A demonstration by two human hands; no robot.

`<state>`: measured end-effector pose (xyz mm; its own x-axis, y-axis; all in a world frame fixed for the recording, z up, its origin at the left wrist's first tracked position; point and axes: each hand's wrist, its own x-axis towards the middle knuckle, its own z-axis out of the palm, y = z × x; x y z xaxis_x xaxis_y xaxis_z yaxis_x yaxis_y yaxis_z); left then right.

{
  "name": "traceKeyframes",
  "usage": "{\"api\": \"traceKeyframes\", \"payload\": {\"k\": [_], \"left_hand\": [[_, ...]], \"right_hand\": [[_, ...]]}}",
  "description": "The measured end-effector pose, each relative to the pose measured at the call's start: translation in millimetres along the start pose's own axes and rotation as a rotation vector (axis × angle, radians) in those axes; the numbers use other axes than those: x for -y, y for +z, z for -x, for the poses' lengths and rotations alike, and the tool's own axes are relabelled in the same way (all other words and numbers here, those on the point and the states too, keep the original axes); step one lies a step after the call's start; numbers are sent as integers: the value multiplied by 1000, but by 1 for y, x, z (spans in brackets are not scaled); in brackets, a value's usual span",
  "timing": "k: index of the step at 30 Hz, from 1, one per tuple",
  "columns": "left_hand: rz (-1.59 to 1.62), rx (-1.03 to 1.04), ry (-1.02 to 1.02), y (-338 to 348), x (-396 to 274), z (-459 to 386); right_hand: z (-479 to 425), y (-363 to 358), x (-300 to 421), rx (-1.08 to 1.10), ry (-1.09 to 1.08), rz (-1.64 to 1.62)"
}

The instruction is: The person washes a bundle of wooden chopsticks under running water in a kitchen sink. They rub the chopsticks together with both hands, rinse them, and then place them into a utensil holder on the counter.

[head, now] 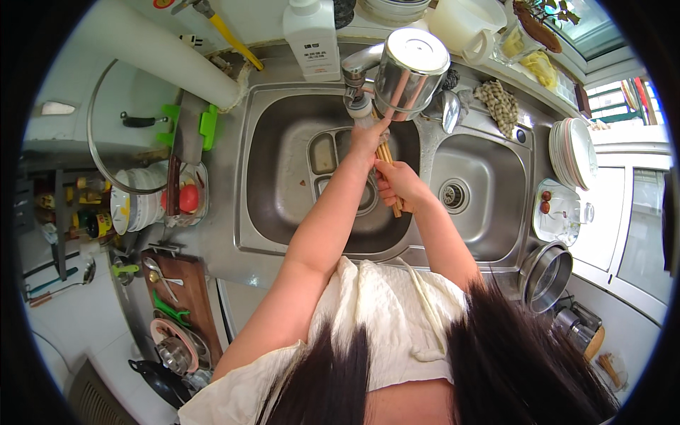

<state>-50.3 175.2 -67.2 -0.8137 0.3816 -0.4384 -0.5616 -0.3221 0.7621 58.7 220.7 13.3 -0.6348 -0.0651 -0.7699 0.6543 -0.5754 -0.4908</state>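
Note:
Several wooden chopsticks (pixel 384 153) are bundled together over the left sink basin (pixel 276 207), slanting down toward me. My right hand (pixel 399 183) is closed around their lower part, and the ends stick out below the fist. Farther up, my left hand (pixel 368 139) grips the upper part, its thumb along the bundle and its other fingers mostly hidden. Water from the faucet nozzle (pixel 359 105) runs onto the left hand. A chrome faucet-mounted cylinder (pixel 417 66) hangs just beyond the hands. Beneath them, a metal divided tray (pixel 323 154) lies in the basin, partly hidden by my left forearm.
To the right is a second basin with a drain strainer (pixel 454 195). Stacked plates (pixel 571 151) and metal bowls (pixel 546 276) stand beyond it. A white bottle (pixel 312 45) stands behind the sink. At left are a cleaver (pixel 183 133), a pot lid (pixel 98 141) and a cutting board (pixel 188 281).

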Motion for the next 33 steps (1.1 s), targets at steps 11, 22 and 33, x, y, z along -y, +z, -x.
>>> {"api": "traceKeyframes", "payload": {"k": [11, 22, 33], "left_hand": [[-41, -107, -236, -6, -4, -18], [383, 38, -241, 9, 6, 1], [-26, -34, -258, 10, -4, -3]], "right_hand": [[20, 10, -12, -48, -6, 12], [-1, -20, -1, 301, 117, -500], [1, -6, 2, 138, 61, -306]]}}
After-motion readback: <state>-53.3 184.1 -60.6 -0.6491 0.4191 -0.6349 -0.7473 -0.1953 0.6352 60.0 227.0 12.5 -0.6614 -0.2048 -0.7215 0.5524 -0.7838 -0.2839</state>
